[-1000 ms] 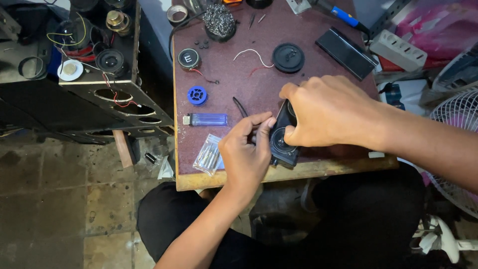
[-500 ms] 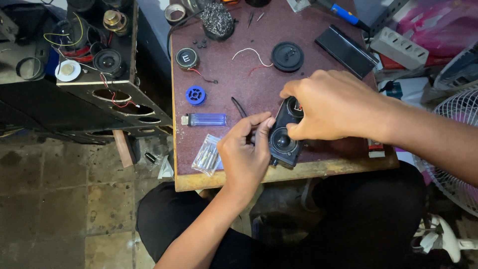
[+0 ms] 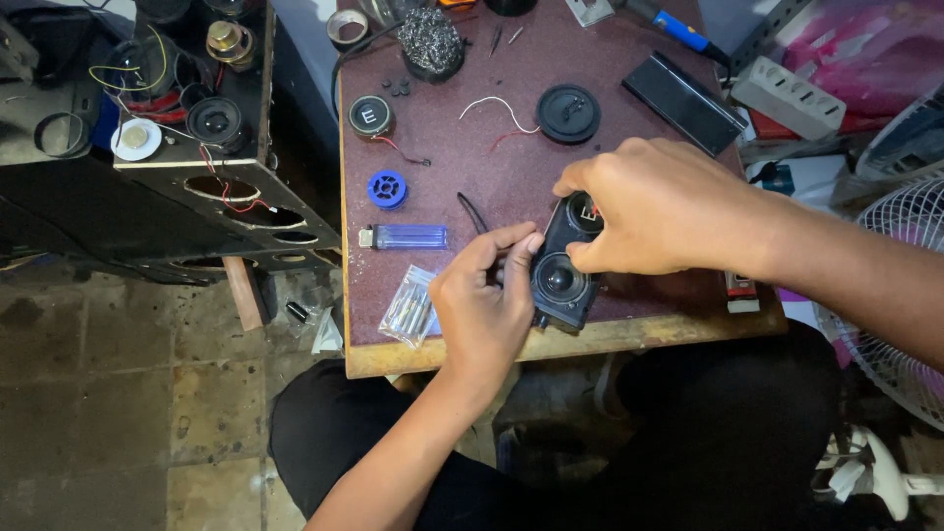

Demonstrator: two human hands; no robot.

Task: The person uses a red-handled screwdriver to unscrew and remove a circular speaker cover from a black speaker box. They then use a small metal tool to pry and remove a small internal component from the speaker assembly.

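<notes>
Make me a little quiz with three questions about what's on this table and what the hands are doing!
1. True or false: both hands touch the small black speaker box.
2. Which thing lies nearest the blue lighter? A) blue spool B) white power strip C) round black speaker
3. Fill in: the clear packet lies near the table's ____ edge.

Key
1. True: the left hand pinches its side, the right hand covers its top.
2. A
3. Front

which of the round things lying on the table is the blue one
The small spool-like blue wheel, just above the blue lighter. The other round pieces on the table are black.
</notes>
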